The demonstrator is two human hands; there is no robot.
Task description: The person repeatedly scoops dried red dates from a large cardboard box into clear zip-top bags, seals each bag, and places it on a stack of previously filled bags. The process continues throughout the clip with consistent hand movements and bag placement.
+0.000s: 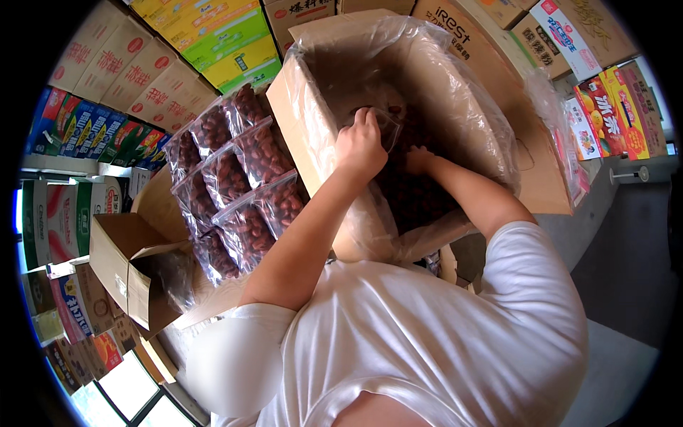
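A big open cardboard box (pixel 302 107), lined with clear plastic sheeting (pixel 469 99), stands in front of me with loose dark red dates (pixel 416 203) at its bottom. Over its left part, my left hand (pixel 361 142) is closed on the edge of a clear plastic bag (pixel 388 128), in which a few dates show. Deeper inside, my right hand (pixel 420 160) reaches down at the dates beside that bag; its fingers are shaded and partly hidden. Left of the box lie several clear zip bags filled with dates (pixel 245 174), set in rows.
A smaller open carton (pixel 121 260) with clear plastic bags (pixel 174 277) in it sits at the left. Stacked brown cartons (pixel 135 67) and yellow and green boxes (pixel 213 35) rise behind. More coloured boxes (pixel 612 107) stand at the far right.
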